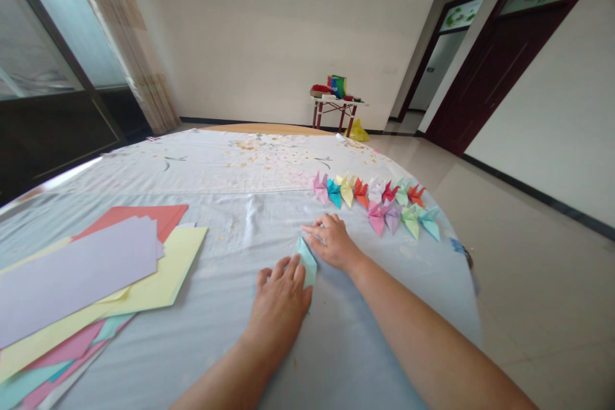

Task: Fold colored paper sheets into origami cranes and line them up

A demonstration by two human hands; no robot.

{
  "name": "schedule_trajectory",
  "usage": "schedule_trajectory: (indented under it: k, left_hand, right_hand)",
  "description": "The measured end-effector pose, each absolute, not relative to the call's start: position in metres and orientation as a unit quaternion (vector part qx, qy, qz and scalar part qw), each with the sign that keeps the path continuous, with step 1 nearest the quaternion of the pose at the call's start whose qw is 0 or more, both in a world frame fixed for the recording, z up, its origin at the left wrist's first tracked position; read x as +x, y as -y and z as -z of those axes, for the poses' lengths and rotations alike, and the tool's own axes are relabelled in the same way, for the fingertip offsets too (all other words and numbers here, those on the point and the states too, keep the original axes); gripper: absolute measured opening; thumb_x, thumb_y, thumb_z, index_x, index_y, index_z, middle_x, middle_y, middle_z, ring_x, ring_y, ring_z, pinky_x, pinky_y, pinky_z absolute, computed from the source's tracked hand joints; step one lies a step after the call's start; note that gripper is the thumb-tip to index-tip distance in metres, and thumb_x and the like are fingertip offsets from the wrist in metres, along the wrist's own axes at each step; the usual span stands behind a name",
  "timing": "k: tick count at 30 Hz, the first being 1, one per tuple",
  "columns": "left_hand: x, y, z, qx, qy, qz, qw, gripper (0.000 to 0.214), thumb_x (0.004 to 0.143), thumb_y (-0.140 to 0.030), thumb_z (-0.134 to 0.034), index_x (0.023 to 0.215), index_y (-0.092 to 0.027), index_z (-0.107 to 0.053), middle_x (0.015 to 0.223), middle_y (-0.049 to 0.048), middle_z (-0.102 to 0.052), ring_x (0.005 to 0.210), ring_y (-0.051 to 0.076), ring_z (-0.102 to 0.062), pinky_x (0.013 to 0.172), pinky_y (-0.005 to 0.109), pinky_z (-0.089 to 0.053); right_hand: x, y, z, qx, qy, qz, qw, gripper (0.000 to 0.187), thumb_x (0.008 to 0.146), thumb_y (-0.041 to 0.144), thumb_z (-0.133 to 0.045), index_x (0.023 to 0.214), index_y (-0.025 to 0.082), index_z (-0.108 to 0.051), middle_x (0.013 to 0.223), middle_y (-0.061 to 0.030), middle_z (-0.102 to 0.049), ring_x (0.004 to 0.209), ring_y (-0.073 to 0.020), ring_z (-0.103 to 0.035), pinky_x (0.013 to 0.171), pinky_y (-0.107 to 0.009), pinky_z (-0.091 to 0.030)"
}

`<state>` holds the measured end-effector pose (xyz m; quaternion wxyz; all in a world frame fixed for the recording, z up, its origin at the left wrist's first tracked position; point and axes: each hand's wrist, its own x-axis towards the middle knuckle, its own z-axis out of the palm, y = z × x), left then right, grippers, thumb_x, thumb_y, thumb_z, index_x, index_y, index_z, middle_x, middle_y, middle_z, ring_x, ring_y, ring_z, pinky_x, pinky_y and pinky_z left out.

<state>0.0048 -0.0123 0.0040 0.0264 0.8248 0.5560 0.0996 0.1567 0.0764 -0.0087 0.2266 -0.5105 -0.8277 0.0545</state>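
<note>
A folded piece of light turquoise paper (309, 267), narrow and pointed at its far end, lies on the cloth-covered table in front of me. My left hand (282, 291) rests flat over its left side and near part, fingers stretched forward and covering some of it. At the far right edge of the paper is my right hand (331, 242), its fingers extended to the left by the pointed tip. Whether those fingertips press the paper or only hover beside it, I cannot tell.
Several folded paper cranes (377, 216) in mixed colours stand in two rows at the right. Loose coloured sheets (81, 269) are piled at the left of the round table (206, 327). A small side table (336, 102) with items stands by the wall.
</note>
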Motion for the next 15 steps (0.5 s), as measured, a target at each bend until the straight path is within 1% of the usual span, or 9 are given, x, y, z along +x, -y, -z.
schedule_trajectory:
  k: [2, 5, 7, 11, 15]
  left_hand:
    - [0.005, 0.012, -0.004, 0.827, -0.553, -0.100, 0.020, 0.025, 0.083, -0.025, -0.043, 0.104, -0.019, -0.056, 0.128, 0.0066, -0.052, 0.117, 0.024, -0.043, 0.089, 0.043, -0.036]
    - [0.005, 0.014, -0.005, 0.829, -0.551, -0.095, 0.010, 0.027, 0.084, -0.025, -0.042, 0.106, -0.019, -0.056, 0.130, 0.0072, -0.050, 0.118, 0.023, -0.043, 0.091, 0.043, -0.036]
    - [0.004, 0.017, -0.004, 0.829, -0.552, -0.087, -0.002, 0.030, 0.085, -0.027, -0.041, 0.109, -0.017, -0.055, 0.133, 0.0090, -0.047, 0.121, 0.024, -0.041, 0.093, 0.043, -0.035]
    - [0.002, 0.031, -0.002, 0.832, -0.551, -0.057, -0.029, 0.044, 0.085, -0.034, -0.039, 0.124, -0.014, -0.047, 0.136, 0.0136, -0.040, 0.125, 0.026, -0.036, 0.096, 0.045, -0.033]
    - [-0.001, 0.043, -0.001, 0.841, -0.538, -0.041, -0.036, 0.055, 0.085, -0.042, -0.037, 0.129, -0.010, -0.041, 0.137, 0.0149, -0.037, 0.127, 0.027, -0.034, 0.101, 0.047, -0.029]
  right_hand:
    - [0.157, -0.072, 0.007, -0.496, 0.831, -0.068, 0.241, 0.028, 0.085, 0.035, -0.048, 0.109, 0.031, -0.061, 0.094, -0.0048, -0.050, 0.092, -0.0186, -0.041, 0.083, -0.034, -0.032]
    - [0.157, -0.063, 0.008, -0.470, 0.850, -0.099, 0.218, 0.025, 0.082, 0.036, -0.052, 0.105, 0.032, -0.063, 0.093, -0.0035, -0.051, 0.092, -0.0181, -0.042, 0.082, -0.033, -0.032]
    - [0.157, -0.059, 0.010, -0.467, 0.855, -0.107, 0.201, 0.026, 0.081, 0.038, -0.054, 0.106, 0.032, -0.063, 0.095, -0.0035, -0.051, 0.093, -0.0185, -0.042, 0.082, -0.033, -0.032]
    - [0.157, -0.056, 0.014, -0.474, 0.854, -0.099, 0.191, 0.029, 0.082, 0.039, -0.053, 0.110, 0.034, -0.060, 0.098, -0.0038, -0.050, 0.095, -0.0189, -0.041, 0.083, -0.034, -0.032]
    - [0.157, -0.055, 0.015, -0.478, 0.852, -0.084, 0.195, 0.030, 0.082, 0.040, -0.052, 0.110, 0.033, -0.059, 0.099, -0.0039, -0.049, 0.095, -0.0191, -0.040, 0.084, -0.035, -0.031]
